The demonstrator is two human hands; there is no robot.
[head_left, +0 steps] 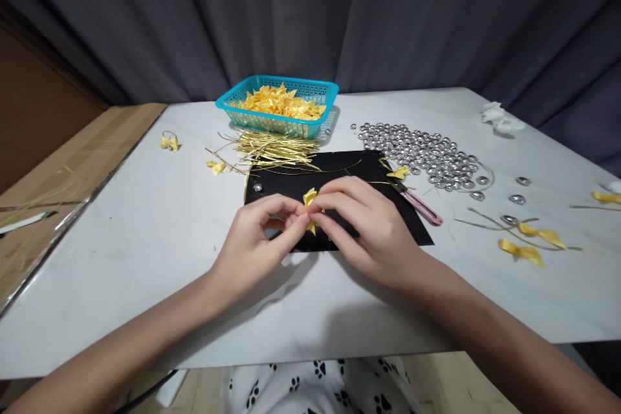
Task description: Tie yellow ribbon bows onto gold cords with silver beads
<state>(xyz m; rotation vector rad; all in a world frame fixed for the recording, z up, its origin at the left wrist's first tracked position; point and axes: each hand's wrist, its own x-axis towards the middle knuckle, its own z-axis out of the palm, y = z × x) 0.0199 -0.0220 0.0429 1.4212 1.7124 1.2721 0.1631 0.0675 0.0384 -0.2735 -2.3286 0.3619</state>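
Between my two hands a small yellow ribbon bow (310,197) is pinched upright above a black mat (301,171). My left hand (264,229) grips the bow's middle from the left with thumb and forefinger. From the right, my right hand (366,226) pinches the same spot, its fingertips meeting the left ones. The bow's centre is hidden by the fingers. A silver bead (258,187) lies on the mat near my left hand. Pink-handled scissors or snips (422,207) lie across the mat's right edge, beside another yellow bow (398,173).
A blue basket (228,103) holding yellow bows stands at the back, with gold ties (276,147) piled before it. Silver beads (422,149) spread at right. Loose bows (521,252) lie far right; a finished-looking bow with a loop (169,142) sits left. Cardboard (97,142) borders the table.
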